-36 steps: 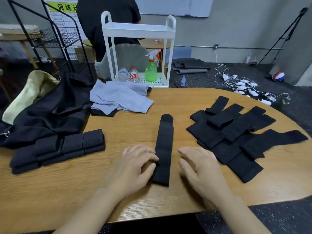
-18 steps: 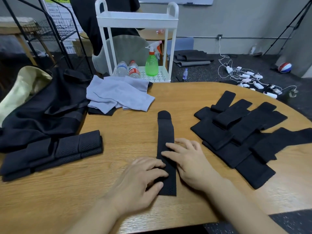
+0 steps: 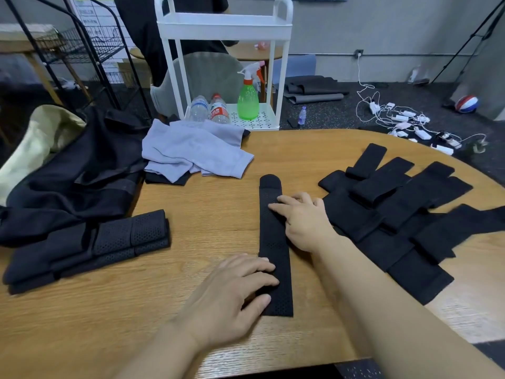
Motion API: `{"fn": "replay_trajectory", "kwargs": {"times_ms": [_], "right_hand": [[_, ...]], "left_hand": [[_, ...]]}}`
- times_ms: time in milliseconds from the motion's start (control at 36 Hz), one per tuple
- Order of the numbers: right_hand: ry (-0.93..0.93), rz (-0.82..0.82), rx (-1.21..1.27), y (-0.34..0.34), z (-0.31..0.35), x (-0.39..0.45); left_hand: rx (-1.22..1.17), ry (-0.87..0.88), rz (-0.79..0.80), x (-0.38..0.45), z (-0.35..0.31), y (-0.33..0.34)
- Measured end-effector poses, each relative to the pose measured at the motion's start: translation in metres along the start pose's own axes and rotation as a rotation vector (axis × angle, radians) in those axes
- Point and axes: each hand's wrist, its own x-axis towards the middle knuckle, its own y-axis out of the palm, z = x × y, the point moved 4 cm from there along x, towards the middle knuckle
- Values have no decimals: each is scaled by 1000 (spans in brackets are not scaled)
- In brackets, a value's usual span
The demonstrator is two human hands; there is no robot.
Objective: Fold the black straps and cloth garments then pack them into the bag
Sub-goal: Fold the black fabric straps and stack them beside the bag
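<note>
White cart [image 3: 224,26] behind the table [image 3: 207,220], lower shelf holding two clear bottles [image 3: 209,109] and a green spray bottle [image 3: 248,98]; top tray contents not visible. Beige bag [image 3: 35,143] at far left, slumped at the table's edge, mouth and inside not visible. Black garment [image 3: 79,184] heaped just beside the bag, partly over it. Grey cloth [image 3: 194,153] rumpled near the table's back edge, lying on a smaller black piece. Folded straps [image 3: 90,246] stacked at left in front of the black garment, perforated faces up.

One long strap [image 3: 274,242] flat on the table at centre, running away from the person, rounded end farthest off, square end nearest. Loose straps [image 3: 396,212] spread in an overlapping pile to the right, well clear of the folded stack, just beside the right wrist.

Left hand [image 3: 232,291] flat and open, palm down, at the strap's near end: fingers [image 3: 266,281] spread and resting on its left edge, thumb pressed against the same edge lower down, palm on bare wood. Nothing gripped, only pressed. Right hand [image 3: 303,217] also open and palm down, farther along the strap, reaching in from the right: fingertips [image 3: 274,207] laid on the strap's upper half, palm over the wood between strap and pile. Forearm crossing the pile's near edge. No pinch or fold visible under either hand; strap lying full length and unfolded.
</note>
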Motion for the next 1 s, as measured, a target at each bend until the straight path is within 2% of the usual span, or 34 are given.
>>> {"fn": "replay_trajectory", "kwargs": {"times_ms": [111, 250, 306, 389, 500, 583, 806, 1000], "right_hand": [[0, -40, 96, -15, 1, -13], [-62, -280, 310, -33, 1, -55], [-75, -308, 377, -29, -1, -79], [-121, -261, 449, -20, 4, -113], [-210, -93, 406, -1, 18, -137], [-205, -88, 374, 13, 20, -138], [33, -334, 514, 16, 19, -120], [191, -384, 659, 20, 20, -102]], "left_hand": [[38, 34, -36, -2, -3, -1], [-59, -42, -311, -8, 4, -12], [-78, -80, -362, -11, 8, -15], [-55, -91, -277, -11, 8, -14], [19, -68, -76, -11, 1, -10], [52, -97, -11, -8, -1, -10], [-15, -250, -103, 11, -2, -14], [-86, -431, -168, 29, 3, -14]]}}
